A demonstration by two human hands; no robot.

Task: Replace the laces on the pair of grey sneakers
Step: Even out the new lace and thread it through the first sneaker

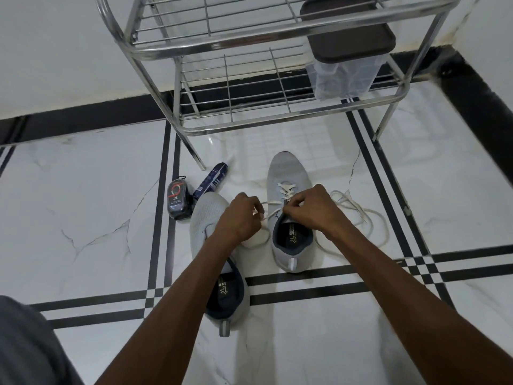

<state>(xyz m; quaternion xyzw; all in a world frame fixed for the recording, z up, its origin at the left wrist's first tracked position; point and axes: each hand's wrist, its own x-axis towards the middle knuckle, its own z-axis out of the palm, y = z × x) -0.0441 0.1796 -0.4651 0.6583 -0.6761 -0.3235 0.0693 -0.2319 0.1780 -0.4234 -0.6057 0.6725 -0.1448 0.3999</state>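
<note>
Person is lacing the right-hand grey sneaker [288,212], which is sitting upright on the marble floor [97,218], toe pointing away. White lace [286,190] is already crossing through the lower eyelets; upper eyelets near the collar are looking unfinished. Left hand [240,218] is curling its fingers and pinching one lace end just beside the sneaker's left edge, pulling it sideways. Right hand [311,208] is curling over the tongue area and pinching lace at the top eyelets; exact eyelet is hidden under the fingers. Other grey sneaker [213,245] is lying just left, partly under the left forearm, no lace showing on it. A loose white lace [358,215] is sprawling on the floor right of the laced sneaker; cannot tell if it is the old one or slack of the one in use.

Step in hand: threading or tightening near the top of the first sneaker, so roughly under halfway. Next move likely calls for feeding the pinched end through the next free eyelet while the other hand is steadying the tongue.

Also there: polish container [179,202], dark tube [212,180], steel rack [249,79] behind.
</note>
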